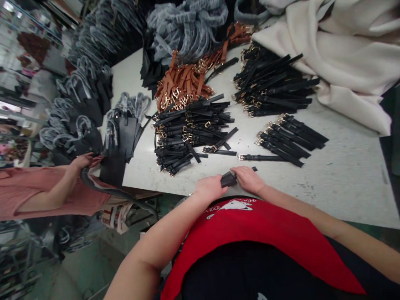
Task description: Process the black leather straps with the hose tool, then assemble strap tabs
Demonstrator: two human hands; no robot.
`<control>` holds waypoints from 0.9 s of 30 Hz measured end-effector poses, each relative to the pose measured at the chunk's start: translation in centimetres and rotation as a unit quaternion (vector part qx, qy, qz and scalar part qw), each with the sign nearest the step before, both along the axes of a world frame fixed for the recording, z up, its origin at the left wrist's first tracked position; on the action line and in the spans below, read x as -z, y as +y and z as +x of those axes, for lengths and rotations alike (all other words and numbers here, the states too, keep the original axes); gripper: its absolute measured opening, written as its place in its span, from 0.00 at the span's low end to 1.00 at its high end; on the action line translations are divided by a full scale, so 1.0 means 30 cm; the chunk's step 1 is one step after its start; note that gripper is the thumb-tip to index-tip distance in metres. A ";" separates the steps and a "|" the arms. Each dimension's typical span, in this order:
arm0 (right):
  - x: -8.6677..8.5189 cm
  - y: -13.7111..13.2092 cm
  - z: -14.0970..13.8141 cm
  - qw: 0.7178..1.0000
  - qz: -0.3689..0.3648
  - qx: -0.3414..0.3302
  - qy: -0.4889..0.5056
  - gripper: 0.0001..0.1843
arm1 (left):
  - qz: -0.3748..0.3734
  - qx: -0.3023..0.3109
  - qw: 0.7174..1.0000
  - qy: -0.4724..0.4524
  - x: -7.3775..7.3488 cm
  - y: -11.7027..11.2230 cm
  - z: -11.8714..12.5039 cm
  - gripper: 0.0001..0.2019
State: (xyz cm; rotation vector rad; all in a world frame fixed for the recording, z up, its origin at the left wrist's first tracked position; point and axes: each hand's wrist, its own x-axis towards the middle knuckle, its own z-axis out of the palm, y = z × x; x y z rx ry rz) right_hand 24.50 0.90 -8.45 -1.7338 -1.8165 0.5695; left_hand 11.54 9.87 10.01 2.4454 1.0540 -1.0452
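Note:
My left hand (pixel 210 188) and my right hand (pixel 247 179) meet at the near edge of the white table (pixel 342 176). Both are closed on one short black strap (pixel 229 179) held between them. A single black strap with a gold buckle (pixel 260 156) lies flat just beyond my hands. Behind it sit a small pile of black buckled straps (pixel 290 137), a big heap of black straps (pixel 188 130), another black heap (pixel 272 85) and a pile of brown straps (pixel 184 80).
A co-worker in a pink top stands at the left, a hand (pixel 80 162) on black bag pieces (pixel 117 146). Wrapped grey handles (pixel 191 22) fill the back. Cream fabric (pixel 350 43) covers the table's right rear.

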 end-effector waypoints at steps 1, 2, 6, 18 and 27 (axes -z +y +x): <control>0.001 0.000 0.001 1.000 0.004 0.000 0.003 0.19 | -0.004 -0.001 1.000 -0.005 0.009 0.001 0.008 0.24; -0.001 0.001 0.003 1.000 0.007 0.000 0.004 0.19 | -0.007 -0.003 1.000 -0.007 0.015 0.004 0.010 0.24; -0.031 0.000 0.008 0.999 -0.001 -0.026 -0.020 0.17 | 0.012 -0.023 1.000 -0.002 0.005 0.026 -0.070 0.25; -0.089 -0.008 0.005 0.995 -0.032 -0.072 -0.064 0.14 | 0.011 -0.064 0.998 -0.016 -0.004 -0.032 -0.160 0.23; -0.087 -0.043 0.018 0.996 -0.052 0.015 -0.069 0.14 | 0.002 -0.030 0.999 -0.019 0.003 -0.040 -0.150 0.23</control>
